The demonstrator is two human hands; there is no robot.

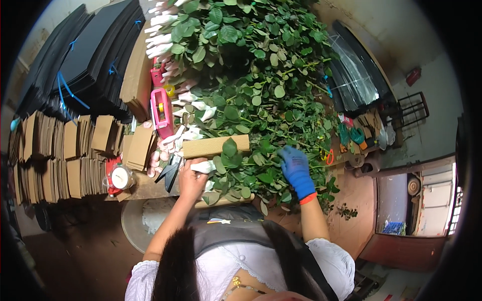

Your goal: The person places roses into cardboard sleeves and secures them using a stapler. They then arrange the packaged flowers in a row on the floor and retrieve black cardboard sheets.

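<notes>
My bare left hand is at the table's near edge, its fingers closed around a rose bud in a white mesh sleeve. Leafy rose stems run rightward from it over a sheet of corrugated cardboard. My right hand, in a blue glove with an orange cuff, is among the leaves of these stems; whether its fingers grip one is unclear. Black-handled scissors lie just left of my left hand. Beyond both hands, many more stems with sleeved buds are heaped up.
A pink tape dispenser and loose petals are left of the stems. Cardboard pieces and black sheets are stacked farther left, near a roll of tape. A bin stands below the wooden table edge.
</notes>
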